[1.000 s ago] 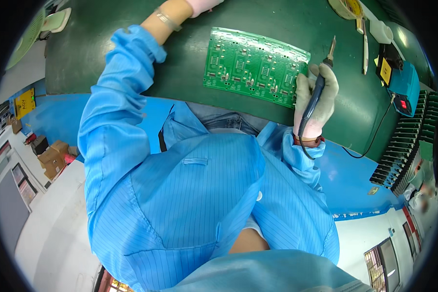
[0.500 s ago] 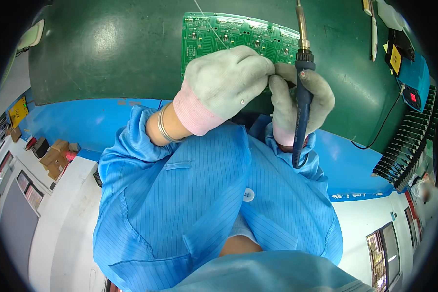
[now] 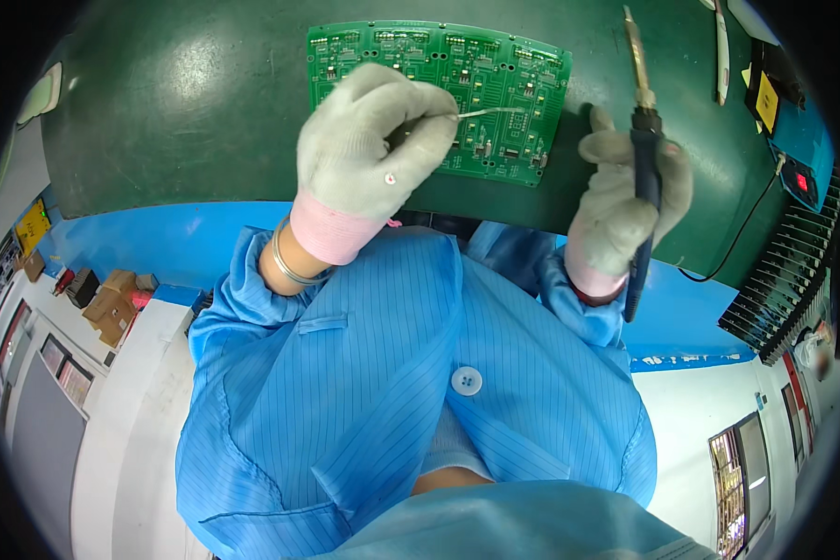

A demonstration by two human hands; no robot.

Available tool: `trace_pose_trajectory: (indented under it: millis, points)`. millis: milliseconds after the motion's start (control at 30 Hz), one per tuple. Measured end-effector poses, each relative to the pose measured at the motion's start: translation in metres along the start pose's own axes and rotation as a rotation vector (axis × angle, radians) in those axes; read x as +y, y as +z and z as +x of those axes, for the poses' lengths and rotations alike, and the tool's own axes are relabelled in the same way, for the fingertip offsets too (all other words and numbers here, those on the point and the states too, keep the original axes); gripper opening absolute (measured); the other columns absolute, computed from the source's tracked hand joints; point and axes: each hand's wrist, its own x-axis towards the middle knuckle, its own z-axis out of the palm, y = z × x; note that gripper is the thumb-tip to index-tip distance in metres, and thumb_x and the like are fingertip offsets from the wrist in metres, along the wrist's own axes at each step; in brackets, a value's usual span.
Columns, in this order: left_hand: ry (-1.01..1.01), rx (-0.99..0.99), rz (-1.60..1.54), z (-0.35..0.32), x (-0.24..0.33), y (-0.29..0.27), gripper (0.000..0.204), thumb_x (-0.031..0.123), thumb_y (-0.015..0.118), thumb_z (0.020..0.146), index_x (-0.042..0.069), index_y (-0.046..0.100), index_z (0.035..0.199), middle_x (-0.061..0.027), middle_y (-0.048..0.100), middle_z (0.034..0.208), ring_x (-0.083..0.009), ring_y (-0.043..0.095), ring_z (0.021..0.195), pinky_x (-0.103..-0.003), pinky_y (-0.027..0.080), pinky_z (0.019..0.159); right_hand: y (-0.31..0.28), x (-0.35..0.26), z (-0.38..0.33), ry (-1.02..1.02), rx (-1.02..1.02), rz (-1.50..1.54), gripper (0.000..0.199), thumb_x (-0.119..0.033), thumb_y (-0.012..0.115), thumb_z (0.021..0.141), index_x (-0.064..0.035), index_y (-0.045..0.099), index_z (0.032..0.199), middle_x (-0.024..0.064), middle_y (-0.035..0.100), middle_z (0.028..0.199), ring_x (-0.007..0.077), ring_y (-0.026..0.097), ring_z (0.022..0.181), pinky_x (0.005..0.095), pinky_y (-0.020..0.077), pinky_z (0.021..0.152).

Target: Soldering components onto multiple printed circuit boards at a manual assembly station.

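My left hand (image 3: 369, 149), in a grey-white glove with a pink cuff, pinches a thin silvery solder wire (image 3: 491, 112) between thumb and forefinger. The wire's free end points right, over the green circuit board panel (image 3: 543, 89). This panel lies flat under and beyond the hand, which covers part of its left side. To the right of the panel, my right hand (image 3: 611, 205), gloved alike, grips a dark-handled soldering iron (image 3: 646, 154). Its metal tip points away from me and stands clear of the panel, while thumb and forefinger look loosely spread.
A blue soldering station (image 3: 798, 149) with a red display stands at the right, its black cable (image 3: 751, 224) trailing along the green tabletop (image 3: 187, 103). Nearby is a black slotted rack (image 3: 784, 280). A white pen-like tool (image 3: 721, 56) lies at the far right.
My hands, close together before, have parted: the left moved left with the wire, the right moved right with the soldering iron. The circuit board panel shifted left in view and shows more of its right side.
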Motion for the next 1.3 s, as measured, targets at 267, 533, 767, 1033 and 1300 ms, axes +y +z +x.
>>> trace_pose_trajectory:
  millis: [267,533,767,1033,1300]
  points:
    - [0.364,0.198,0.276,0.024,-0.009,0.015,0.01,0.004,0.068,0.065,0.006,0.069,0.075,-0.0061,0.062,0.082,-0.0167,0.059,0.07,-0.027,0.048,0.06,-0.026,-0.017,-0.003,0.265,0.03,-0.12,0.057,-0.046,0.066,0.082,0.0022,0.053,0.108,0.0111,0.058,0.082,0.0144,0.058,0.066,0.038,0.0466,0.089]
    - [0.381,0.188,0.319,0.03,-0.005,0.021,0.011,0.002,0.068,0.063,0.006,0.069,0.074,-0.0061,0.062,0.08,-0.0175,0.059,0.071,-0.027,0.048,0.06,-0.038,-0.01,-0.006,0.326,-0.007,-0.147,0.054,-0.045,0.068,0.081,0.0032,0.053,0.101,0.0308,0.059,0.107,0.0117,0.058,0.06,0.03,0.0524,0.075]
    - [0.366,0.16,0.315,0.029,0.002,0.022,0.011,0.003,0.068,0.063,0.006,0.069,0.074,-0.0062,0.062,0.08,-0.0172,0.059,0.07,-0.027,0.048,0.06,-0.044,-0.002,-0.009,0.264,-0.033,-0.061,0.044,-0.029,0.073,0.079,0.0021,0.056,0.105,0.0356,0.057,0.106,0.0174,0.066,0.073,0.018,0.0518,0.058]
    - [0.37,0.162,0.313,0.028,-0.001,0.025,0.011,0.004,0.069,0.064,0.006,0.069,0.075,-0.0055,0.061,0.079,-0.0161,0.059,0.068,-0.027,0.048,0.058,-0.033,-0.008,-0.004,0.24,-0.021,-0.264,0.061,-0.051,0.063,0.082,0.0069,0.054,0.099,0.0152,0.059,0.074,0.0117,0.056,0.056,0.0342,0.0521,0.078]
    - [0.386,0.148,0.401,0.031,0.001,0.025,0.011,0.005,0.07,0.065,0.006,0.069,0.076,-0.0057,0.061,0.081,-0.0167,0.06,0.068,-0.028,0.048,0.058,-0.028,-0.011,-0.005,0.251,0.065,-0.24,0.056,-0.047,0.068,0.08,0.0043,0.055,0.099,0.0193,0.061,0.076,0.0173,0.059,0.058,0.0364,0.0534,0.077]
